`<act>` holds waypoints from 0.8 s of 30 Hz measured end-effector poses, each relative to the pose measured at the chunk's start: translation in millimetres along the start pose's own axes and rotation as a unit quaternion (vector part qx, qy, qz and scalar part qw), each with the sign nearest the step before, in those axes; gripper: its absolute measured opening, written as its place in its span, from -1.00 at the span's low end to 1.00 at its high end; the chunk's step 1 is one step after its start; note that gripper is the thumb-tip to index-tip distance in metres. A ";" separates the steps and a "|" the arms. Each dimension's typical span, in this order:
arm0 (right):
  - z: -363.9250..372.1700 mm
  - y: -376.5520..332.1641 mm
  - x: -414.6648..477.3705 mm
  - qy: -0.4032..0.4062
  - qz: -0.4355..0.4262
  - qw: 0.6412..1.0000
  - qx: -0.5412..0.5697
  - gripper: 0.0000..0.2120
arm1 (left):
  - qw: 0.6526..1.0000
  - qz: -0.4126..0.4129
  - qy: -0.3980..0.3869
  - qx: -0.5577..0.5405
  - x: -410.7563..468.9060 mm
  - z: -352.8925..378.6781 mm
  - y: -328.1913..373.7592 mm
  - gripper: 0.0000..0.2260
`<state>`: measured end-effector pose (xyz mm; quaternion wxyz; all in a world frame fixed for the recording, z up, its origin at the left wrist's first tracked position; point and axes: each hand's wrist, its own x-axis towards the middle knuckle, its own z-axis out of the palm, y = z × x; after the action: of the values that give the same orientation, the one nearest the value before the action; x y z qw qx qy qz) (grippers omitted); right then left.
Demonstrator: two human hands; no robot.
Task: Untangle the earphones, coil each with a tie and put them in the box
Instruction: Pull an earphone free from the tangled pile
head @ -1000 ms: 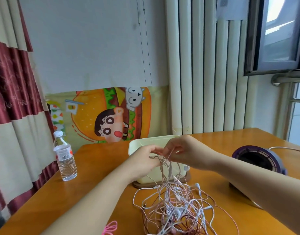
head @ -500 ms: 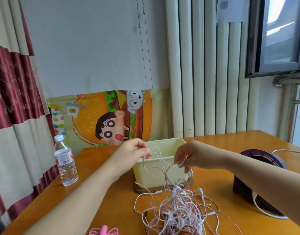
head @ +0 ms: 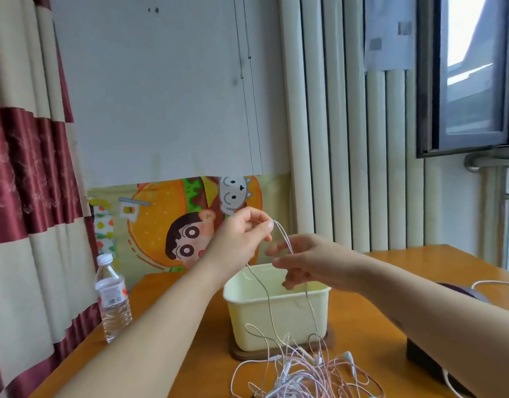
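A tangle of white and pink earphones (head: 305,374) lies on the wooden table (head: 172,334) in front of the cream box (head: 276,320). My left hand (head: 241,239) is raised above the box and pinches the top of a thin cable loop (head: 282,234). Both strands of the loop drop into the tangle. My right hand (head: 307,262) is just right of and below the left, blurred, fingers loosely spread. One strand runs down between its fingers. The box looks empty; it stands on a dark wooden base (head: 247,354).
A clear water bottle (head: 112,300) stands at the table's left edge by the curtain. A dark device (head: 425,363) with a white cable sits at the right, partly hidden by my right forearm. A cartoon poster leans on the wall behind the box.
My left hand rose and drew the cable loop up above the box. My right hand moved up close to the left and its fingers loosened. The view tilted upward.
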<state>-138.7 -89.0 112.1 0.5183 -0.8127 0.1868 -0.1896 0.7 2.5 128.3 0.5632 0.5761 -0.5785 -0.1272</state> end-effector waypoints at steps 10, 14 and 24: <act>-19.4 42.3 3.6 0.033 0.127 0.987 -0.091 -0.69 | 0.978 0.025 0.193 0.075 31.2 -46.1 -3.0 -0.89; -27.8 46.8 6.3 0.114 0.085 0.987 -0.079 -0.57 | 0.969 0.042 0.212 0.117 25.5 -51.7 -9.7 -0.91; -36.8 48.6 3.0 0.198 0.123 0.889 0.394 -0.12 | 0.975 -0.198 0.095 0.016 -2.4 -44.1 -63.8 -0.56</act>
<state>-159.8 -138.0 82.5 0.7673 -0.4577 0.2939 -0.3398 68.6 7.2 91.1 0.5695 0.6980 -0.3986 -0.1717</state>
